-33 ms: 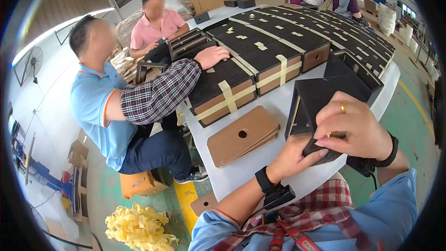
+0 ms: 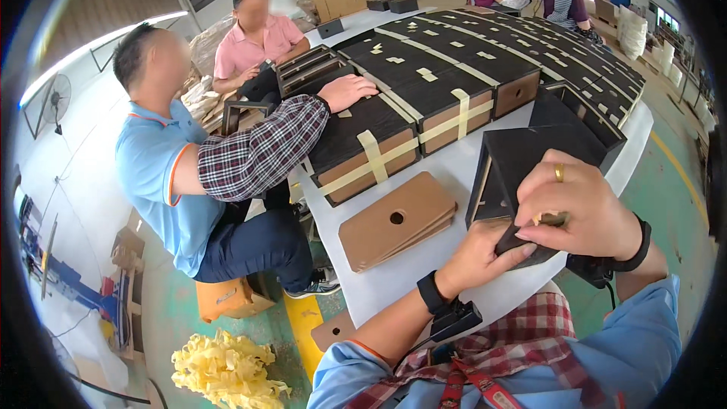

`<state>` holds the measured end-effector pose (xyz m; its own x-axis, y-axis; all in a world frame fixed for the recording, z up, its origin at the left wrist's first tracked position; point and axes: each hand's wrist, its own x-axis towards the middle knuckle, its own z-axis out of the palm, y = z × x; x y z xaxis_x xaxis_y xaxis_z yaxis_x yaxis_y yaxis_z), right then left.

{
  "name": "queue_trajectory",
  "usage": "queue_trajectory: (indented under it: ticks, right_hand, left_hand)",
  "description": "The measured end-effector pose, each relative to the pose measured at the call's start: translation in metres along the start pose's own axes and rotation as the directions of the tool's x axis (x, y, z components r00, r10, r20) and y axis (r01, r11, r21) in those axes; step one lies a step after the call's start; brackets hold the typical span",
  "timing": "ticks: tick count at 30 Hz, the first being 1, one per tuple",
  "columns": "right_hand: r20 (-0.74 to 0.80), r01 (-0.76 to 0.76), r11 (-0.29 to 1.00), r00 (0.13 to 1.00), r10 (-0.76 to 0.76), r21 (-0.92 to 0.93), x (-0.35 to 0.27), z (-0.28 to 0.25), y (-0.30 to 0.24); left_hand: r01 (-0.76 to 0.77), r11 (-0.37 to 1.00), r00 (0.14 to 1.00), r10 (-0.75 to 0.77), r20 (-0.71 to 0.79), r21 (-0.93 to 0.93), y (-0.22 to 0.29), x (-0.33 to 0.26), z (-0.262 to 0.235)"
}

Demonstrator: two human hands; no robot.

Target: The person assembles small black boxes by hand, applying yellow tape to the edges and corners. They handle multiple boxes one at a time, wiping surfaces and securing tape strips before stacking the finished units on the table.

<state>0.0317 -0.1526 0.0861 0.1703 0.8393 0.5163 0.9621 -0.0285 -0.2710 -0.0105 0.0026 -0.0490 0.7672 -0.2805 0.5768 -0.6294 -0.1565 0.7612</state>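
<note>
Located black open-ended box (image 2: 541,144) at near edge of white tabletop (image 2: 379,288), opening turned left; could not tell whether resting or slightly raised. Observed left hand (image 2: 475,257) clamped on near corner, thumb along outer edge, other fingers partly hidden; right hand (image 2: 573,198) close above, fingers pinched together on pale scrap (image 2: 545,218), too small to identify. Judged box stiff, hollow, moderately light, hardly slippery given matte faces, thin rim perhaps prone to chipping; rated opposite outer walls safest hold. Saw only pale edges and shadow inside, contents unresolved. Noted second open black box (image 2: 612,136) just behind, interior partly hidden; taped black boxes (image 2: 341,144) farther left, ends closed by brown panels (image 2: 439,121), contents concealed; stack of holed brown boards (image 2: 371,231) lying between.
</note>
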Motion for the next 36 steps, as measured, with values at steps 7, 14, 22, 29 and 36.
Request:
queue_trajectory:
  ticks: [7,14,22,29,36]
  right_hand:
    - [0.054,0.059,0.996,0.997,-0.056,-0.07,-0.003,0.004,-0.002]
    - [-0.192,0.042,0.999,0.98,-0.046,-0.026,0.0,0.005,0.0]
    - [-0.19,0.115,0.981,0.971,-0.144,-0.158,-0.01,0.017,0.003]
    - [-0.101,0.205,0.975,0.975,-0.196,0.086,-0.001,0.015,0.013]
    - [-0.176,0.167,0.986,0.971,-0.163,0.01,-0.011,0.021,0.013]
  left_hand:
    - [-0.084,0.996,0.988,0.081,-0.128,-0.013,-0.004,0.001,0.004]
    - [0.029,0.999,0.999,-0.028,-0.025,0.034,0.0,0.0,0.0]
    - [-0.071,0.988,0.995,0.08,-0.061,0.136,-0.013,-0.006,0.004]
    - [0.111,0.989,0.961,-0.132,-0.242,-0.096,0.002,-0.015,0.01]
    - [0.131,0.98,0.956,-0.165,-0.241,-0.153,-0.012,-0.021,0.013]
